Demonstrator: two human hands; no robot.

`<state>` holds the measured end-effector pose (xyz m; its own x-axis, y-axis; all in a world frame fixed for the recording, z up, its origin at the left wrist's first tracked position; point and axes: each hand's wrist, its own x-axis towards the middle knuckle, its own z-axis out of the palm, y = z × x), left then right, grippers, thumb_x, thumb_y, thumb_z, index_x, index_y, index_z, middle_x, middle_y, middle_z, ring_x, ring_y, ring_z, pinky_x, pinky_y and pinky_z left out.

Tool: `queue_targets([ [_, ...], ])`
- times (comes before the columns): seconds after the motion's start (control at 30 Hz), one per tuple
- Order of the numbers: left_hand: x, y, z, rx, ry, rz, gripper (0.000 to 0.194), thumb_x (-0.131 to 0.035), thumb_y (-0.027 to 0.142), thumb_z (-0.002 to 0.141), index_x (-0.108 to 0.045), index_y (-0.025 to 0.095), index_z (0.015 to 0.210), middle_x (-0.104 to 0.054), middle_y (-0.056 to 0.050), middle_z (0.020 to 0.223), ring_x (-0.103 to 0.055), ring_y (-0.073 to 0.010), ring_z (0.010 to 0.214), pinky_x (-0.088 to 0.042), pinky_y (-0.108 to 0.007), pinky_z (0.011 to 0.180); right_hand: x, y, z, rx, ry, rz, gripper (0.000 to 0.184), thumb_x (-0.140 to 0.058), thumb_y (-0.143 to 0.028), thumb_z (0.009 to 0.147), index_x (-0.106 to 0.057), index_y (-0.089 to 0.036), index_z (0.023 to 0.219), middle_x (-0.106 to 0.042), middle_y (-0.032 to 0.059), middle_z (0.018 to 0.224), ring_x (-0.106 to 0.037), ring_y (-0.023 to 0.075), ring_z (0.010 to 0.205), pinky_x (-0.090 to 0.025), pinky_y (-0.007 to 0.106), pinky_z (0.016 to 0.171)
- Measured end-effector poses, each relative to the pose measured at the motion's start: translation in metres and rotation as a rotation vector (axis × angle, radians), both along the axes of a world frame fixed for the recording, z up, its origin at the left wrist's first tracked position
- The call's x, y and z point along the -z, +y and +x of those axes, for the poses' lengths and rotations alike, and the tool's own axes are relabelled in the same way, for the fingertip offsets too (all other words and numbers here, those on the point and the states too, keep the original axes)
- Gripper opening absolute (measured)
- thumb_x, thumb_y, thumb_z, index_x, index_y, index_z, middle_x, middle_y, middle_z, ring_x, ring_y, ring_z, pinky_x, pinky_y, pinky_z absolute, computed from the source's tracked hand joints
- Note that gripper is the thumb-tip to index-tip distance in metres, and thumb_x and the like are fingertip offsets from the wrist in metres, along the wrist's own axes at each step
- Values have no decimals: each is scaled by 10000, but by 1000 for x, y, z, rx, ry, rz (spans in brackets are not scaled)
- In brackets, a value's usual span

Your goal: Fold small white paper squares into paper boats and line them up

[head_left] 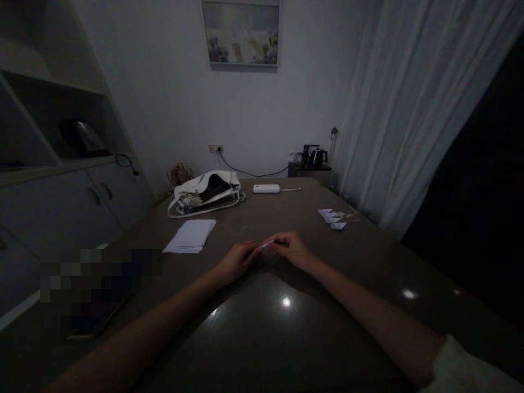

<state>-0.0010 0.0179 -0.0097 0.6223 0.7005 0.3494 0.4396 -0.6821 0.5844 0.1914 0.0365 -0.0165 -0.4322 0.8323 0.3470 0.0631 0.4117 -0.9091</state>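
Over the middle of the dark table, my left hand [237, 262] and my right hand [295, 250] meet at a small piece of folded paper [268, 243]. Fingers of both hands are closed on it, one hand at each end. Most of the paper is hidden by the fingers, so its exact shape cannot be made out. To the left lies a stack of white paper sheets [191, 236], slightly fanned. Several small folded paper pieces [331, 218] sit in a row to the right, apart from my hands.
A white handbag [208, 192] rests at the table's far left, its mouth gaping. Near the far edge is a white power bank [266, 189] with a short cable. Black kettles [315, 157] stand beyond the table. A blurred-out device [98, 305] lies at the left edge.
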Motion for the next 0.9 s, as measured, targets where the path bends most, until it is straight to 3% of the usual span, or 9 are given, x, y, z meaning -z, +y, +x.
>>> queue_targets([
  [0.3, -2, -4, 3, -38, 19, -15, 391, -299, 366, 913, -580, 115, 811, -542, -14, 700, -493, -112, 640, -377, -210, 616, 3, 3, 0, 8, -41, -11, 327, -575, -441, 749, -667, -131, 802, -611, 20, 617, -513, 93, 528, -398, 208, 516],
  [0.6, -3, -6, 2, -12, 46, -54, 418, -300, 389, 911, -585, 114, 776, -570, -20, 721, -517, -107, 645, -380, -200, 630, 2, -1, -2, -1, -93, 29, 301, -562, -412, 769, -633, -124, 713, -594, 13, 590, -521, 92, 529, -402, 208, 533],
  [0.9, -2, -6, 3, -5, 66, -120, 447, -287, 417, 904, -519, 120, 664, -465, 26, 551, -411, -75, 497, -309, -190, 505, -3, -4, 0, -4, -123, 55, 318, -548, -414, 778, -622, -131, 654, -595, 15, 581, -520, 99, 540, -401, 216, 552],
])
